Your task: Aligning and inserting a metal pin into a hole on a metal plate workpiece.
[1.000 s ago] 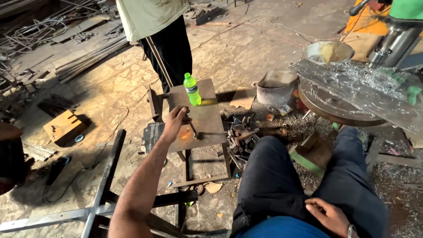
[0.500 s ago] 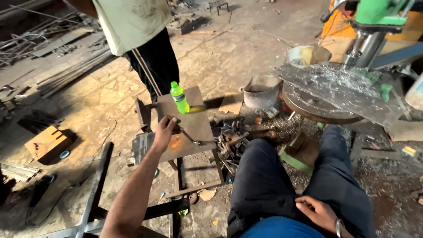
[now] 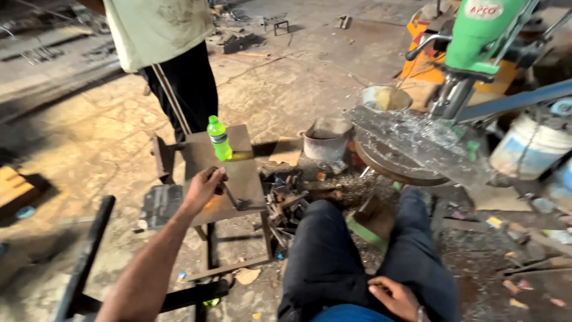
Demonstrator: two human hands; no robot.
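Workshop floor [image 3: 286, 65]; left hand [image 3: 202, 188] grips a small metal piece [image 3: 229, 194] on the stool [image 3: 247, 179]; a careless nudge could topple the bottle [image 3: 218, 138]; right hand [image 3: 396, 297] rests loosely curled on the thigh.

Your left hand [image 3: 202, 188] is resting at the near edge of the small metal table [image 3: 238, 179], centre left of the frame. Just behind it a green bottle [image 3: 218, 138] is standing upright, and a person's legs [image 3: 185, 89] are blocking the far side. Scrap metal [image 3: 292, 203] is crowding the table's right; bare floor [image 3: 77, 143] is lying open at left.
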